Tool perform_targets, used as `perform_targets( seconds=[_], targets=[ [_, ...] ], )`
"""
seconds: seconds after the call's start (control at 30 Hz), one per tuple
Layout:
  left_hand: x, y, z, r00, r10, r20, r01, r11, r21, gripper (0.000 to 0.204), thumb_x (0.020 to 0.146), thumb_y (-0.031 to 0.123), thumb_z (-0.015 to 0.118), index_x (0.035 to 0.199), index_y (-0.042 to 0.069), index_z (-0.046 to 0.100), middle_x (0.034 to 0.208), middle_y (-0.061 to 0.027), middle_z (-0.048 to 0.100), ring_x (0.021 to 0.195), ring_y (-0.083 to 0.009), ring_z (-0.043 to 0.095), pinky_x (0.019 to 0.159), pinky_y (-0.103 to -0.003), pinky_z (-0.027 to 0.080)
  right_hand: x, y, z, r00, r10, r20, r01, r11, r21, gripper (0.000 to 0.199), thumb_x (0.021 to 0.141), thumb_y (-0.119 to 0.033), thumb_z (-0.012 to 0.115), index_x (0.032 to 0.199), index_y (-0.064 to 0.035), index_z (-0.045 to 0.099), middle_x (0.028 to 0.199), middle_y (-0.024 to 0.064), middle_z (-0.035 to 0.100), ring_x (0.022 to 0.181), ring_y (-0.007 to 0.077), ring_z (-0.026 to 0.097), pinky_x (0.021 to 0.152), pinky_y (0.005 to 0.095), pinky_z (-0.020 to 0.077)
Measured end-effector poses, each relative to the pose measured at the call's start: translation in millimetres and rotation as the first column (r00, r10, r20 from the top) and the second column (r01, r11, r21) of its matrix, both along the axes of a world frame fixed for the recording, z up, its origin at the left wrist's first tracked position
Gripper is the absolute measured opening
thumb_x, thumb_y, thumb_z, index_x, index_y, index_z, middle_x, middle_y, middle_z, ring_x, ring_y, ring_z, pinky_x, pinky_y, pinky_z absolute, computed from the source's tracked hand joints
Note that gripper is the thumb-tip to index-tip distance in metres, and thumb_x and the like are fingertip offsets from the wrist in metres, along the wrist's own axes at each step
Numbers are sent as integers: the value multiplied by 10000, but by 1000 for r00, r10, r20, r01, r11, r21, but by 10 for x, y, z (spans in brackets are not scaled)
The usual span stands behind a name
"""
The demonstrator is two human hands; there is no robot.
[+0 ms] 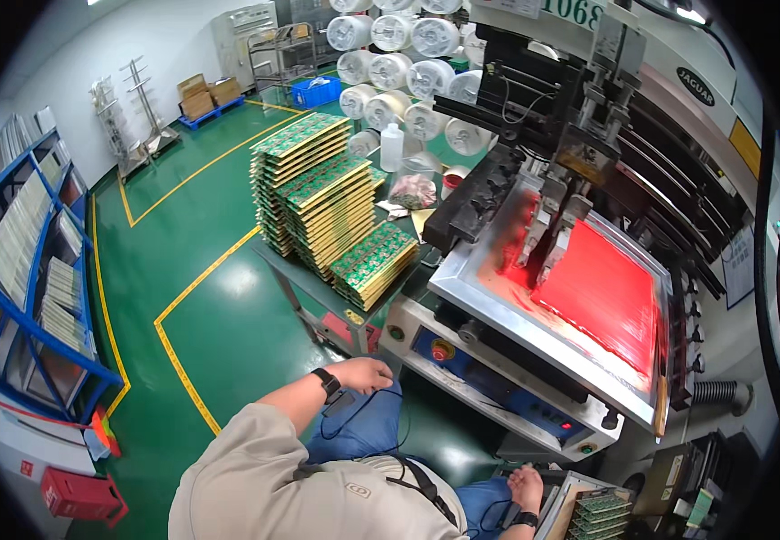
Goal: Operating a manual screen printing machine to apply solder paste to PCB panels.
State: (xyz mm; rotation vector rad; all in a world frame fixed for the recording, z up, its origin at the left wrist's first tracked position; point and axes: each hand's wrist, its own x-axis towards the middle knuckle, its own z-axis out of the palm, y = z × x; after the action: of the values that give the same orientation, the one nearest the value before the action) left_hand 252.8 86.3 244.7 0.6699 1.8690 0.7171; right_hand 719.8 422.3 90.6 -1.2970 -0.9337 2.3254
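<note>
My left hand (360,374) rests above my left thigh with its fingers curled in, and nothing shows in it. A dark band circles that wrist. On the right, my right hand (525,490) lies loosely closed by my right thigh, also with nothing visible in it. Beside it stands a pale tray (555,515) with several green circuit boards (599,515). Ahead is a screen printing machine, its metal-framed screen (516,304) coated with red ink (601,292). Neither hand touches the machine.
Stacked circuit boards (318,193) stand on a small table (304,286) left of the machine, near a white bottle (391,147). A red stop button (442,350) sits on the machine's front. A blue rack (26,310) holds panels at far left; clear rolls (408,72) are piled behind.
</note>
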Motion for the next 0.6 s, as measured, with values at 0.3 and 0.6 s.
perform_targets(
  seconds=[0.3,0.6],
  targets=[
    [-85,-83,1318,408,385,-827,130,873,471,352,830,235,750,1115,55,646,1060,-139,657,998,-321,620,886,-422,496,52,54,153,999,-38,28,37,999,33,171,992,-267,602,1047,-106,580,792,56,635,711,214,617,625,365,526],
    [-497,141,1214,130,496,-859,-121,867,482,541,743,354,800,1179,75,642,1329,-212,512,1247,-398,465,1054,-486,403,209,65,101,994,-93,-56,96,994,50,222,989,-244,608,1158,-110,552,874,81,671,740,223,646,651,386,564]
  ],
)
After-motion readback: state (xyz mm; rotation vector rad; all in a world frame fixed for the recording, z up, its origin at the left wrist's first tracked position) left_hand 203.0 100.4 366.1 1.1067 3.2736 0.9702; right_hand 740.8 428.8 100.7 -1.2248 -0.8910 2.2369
